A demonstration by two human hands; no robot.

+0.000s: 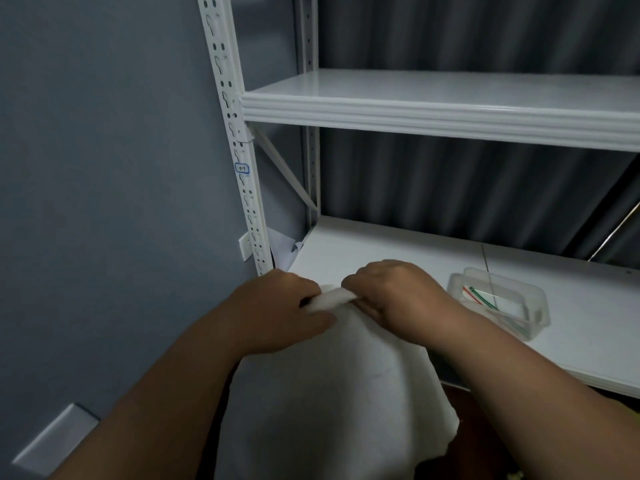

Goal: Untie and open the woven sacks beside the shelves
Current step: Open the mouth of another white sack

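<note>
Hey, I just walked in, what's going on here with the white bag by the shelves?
A person stands at a white shelving unit, working on the gathered neck of a white woven sack. The left hand and the right hand both grip the bunched top with curled fingers, close together. The neck looks closed, so the sack is not yet open. A clear plastic container sits on the lower shelf nearby.

Dim, flat indoor light w/ soft shadows; slight blur, wide-angle bending at edges.
</note>
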